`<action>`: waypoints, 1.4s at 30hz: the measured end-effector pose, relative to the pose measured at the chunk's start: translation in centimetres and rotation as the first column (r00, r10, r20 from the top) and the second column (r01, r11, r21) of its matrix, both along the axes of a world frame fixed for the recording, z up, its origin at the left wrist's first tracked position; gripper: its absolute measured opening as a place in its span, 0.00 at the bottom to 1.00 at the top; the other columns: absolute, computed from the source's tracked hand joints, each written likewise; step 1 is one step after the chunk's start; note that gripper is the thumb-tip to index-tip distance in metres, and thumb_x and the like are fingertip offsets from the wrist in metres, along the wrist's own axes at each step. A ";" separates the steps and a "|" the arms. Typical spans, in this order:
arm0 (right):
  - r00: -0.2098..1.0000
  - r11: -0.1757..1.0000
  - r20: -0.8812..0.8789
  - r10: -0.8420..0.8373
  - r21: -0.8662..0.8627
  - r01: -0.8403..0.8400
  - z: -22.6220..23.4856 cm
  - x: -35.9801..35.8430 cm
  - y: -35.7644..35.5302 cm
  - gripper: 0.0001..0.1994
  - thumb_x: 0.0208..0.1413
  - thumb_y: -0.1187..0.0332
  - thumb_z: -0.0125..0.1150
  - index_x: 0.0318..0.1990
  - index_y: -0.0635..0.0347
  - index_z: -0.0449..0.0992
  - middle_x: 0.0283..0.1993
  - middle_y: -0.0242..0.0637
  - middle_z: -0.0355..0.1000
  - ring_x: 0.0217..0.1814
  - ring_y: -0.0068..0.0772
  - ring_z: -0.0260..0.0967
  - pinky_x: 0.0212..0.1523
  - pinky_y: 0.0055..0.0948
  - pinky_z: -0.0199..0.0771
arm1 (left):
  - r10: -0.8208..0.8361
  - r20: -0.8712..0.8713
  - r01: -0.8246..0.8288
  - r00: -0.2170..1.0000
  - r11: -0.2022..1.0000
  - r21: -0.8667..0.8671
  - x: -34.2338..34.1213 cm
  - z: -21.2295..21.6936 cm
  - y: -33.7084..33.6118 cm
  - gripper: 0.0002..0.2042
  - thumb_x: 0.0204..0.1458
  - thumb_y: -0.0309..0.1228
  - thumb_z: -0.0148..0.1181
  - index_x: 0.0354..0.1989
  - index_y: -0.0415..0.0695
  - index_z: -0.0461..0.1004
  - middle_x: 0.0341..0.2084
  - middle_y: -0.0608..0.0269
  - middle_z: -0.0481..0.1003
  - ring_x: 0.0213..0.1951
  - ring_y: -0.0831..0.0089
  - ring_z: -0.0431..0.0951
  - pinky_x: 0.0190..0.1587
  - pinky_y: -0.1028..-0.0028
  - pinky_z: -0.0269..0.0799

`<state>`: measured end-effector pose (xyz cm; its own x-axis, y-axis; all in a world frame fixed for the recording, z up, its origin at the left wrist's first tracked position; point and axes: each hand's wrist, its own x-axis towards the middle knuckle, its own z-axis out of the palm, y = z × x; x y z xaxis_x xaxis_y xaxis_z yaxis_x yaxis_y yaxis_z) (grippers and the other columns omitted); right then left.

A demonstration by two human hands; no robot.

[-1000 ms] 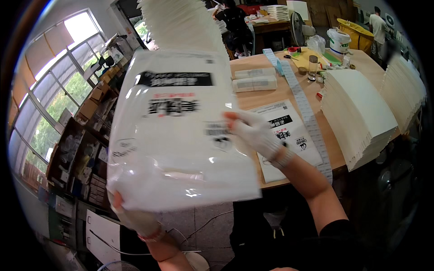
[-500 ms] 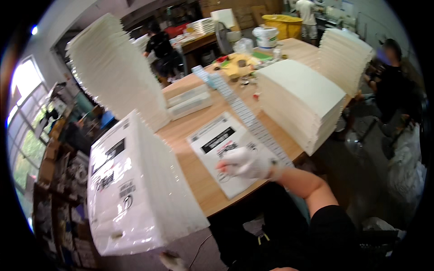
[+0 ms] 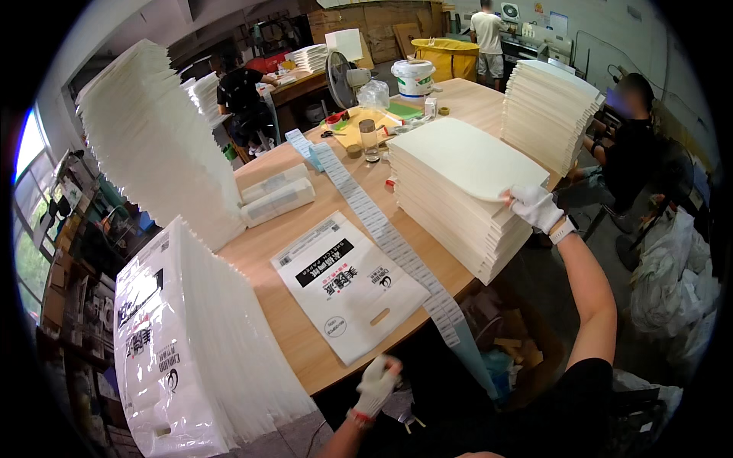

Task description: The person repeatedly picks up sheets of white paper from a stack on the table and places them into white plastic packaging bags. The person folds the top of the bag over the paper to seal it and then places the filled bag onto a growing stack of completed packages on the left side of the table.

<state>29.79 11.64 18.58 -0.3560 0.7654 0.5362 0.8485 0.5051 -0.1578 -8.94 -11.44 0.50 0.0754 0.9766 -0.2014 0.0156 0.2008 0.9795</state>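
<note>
My right hand (image 3: 536, 208), in a white glove with bare fingertips, pinches the near right corner of the top white paper sheet (image 3: 466, 156). That corner curves up a little from the tall paper stack (image 3: 450, 225) under it. My left hand (image 3: 378, 387), gloved alike, is held over my lap just off the table's front edge, its fingers curled with nothing visible in them. Closest to it lies a flat white printed plastic bag (image 3: 351, 286) with a cut-out handle slot. At the left, a thick pile of the same glossy bags (image 3: 164, 343) hangs past the table edge.
A tall white stack (image 3: 153, 137) rises at the left, another (image 3: 546, 114) at the far right. A long label strip (image 3: 374, 214) crosses the wooden table (image 3: 271, 301). Farther back are wrapped bundles (image 3: 279, 195), a glass jar (image 3: 369, 141), tape, scissors and a white bucket (image 3: 413, 78). Other people work nearby.
My right hand has moved from over the flat bag to the paper stack at the right and grips the top sheet's corner. My left hand has come up near the table's front edge.
</note>
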 end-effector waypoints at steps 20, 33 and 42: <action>0.255 0.698 -0.905 -0.340 -0.425 -0.577 -13.9 -12.3 -19.3 0.29 0.56 0.49 0.50 0.54 0.66 0.60 0.56 0.40 0.60 0.54 0.32 0.60 0.54 0.29 0.62 | 0.244 -0.445 0.208 0.862 0.631 0.747 10.2 6.5 1.6 0.48 0.28 0.31 0.61 0.60 0.27 0.41 0.58 0.28 0.43 0.59 0.30 0.43 0.61 0.47 0.41; 0.898 0.932 -0.429 -0.103 -0.357 -0.063 -11.9 -10.2 -18.3 0.13 0.41 0.69 0.61 0.36 0.63 0.72 0.36 0.46 0.71 0.30 0.48 0.70 0.30 0.36 0.71 | 0.233 -0.814 -0.009 0.531 0.963 0.270 -2.2 -6.3 14.1 0.16 0.46 0.45 0.56 0.33 0.45 0.76 0.33 0.55 0.74 0.42 0.55 0.69 0.45 0.63 0.64; 0.949 0.645 0.163 0.270 -0.763 -0.052 -11.5 -15.5 -15.4 0.15 0.47 0.56 0.55 0.33 0.59 0.70 0.35 0.49 0.70 0.36 0.53 0.68 0.37 0.45 0.67 | -0.033 -0.340 0.064 0.940 0.995 0.081 -7.6 1.2 22.7 0.12 0.51 0.38 0.49 0.35 0.42 0.72 0.28 0.57 0.75 0.33 0.66 0.74 0.37 0.67 0.70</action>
<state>14.31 -3.80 7.06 -0.5447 0.7807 -0.3064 0.8278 0.4420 -0.3455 -16.51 11.25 1.73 0.0657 0.9886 -0.1354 0.3562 0.1035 0.9287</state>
